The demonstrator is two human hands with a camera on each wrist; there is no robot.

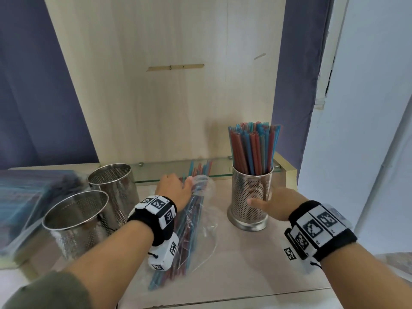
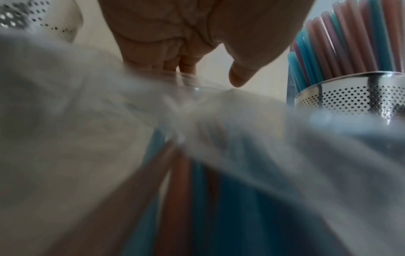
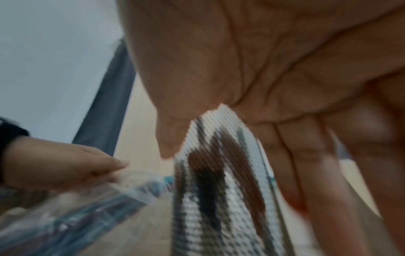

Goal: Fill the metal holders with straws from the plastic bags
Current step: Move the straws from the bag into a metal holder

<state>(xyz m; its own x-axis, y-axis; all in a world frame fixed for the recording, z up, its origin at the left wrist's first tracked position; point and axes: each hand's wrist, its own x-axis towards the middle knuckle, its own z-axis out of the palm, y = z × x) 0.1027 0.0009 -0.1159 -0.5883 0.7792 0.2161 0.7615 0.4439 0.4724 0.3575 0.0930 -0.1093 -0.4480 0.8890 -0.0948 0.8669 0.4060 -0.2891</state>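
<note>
A clear plastic bag of red and blue straws lies on the table, its open end pointing away from me. My left hand rests at that open end. Its fingers reach straight down to the plastic rim, with the thumb held apart. At the right stands a perforated metal holder, full of upright straws. My right hand straddles its side, the thumb in front and straight fingers along the far side. Two empty holders stand at the left.
A stack of further straw bags lies at the far left, blurred. A low glass shelf and a wooden panel close off the back. The table's front edge runs just below my forearms.
</note>
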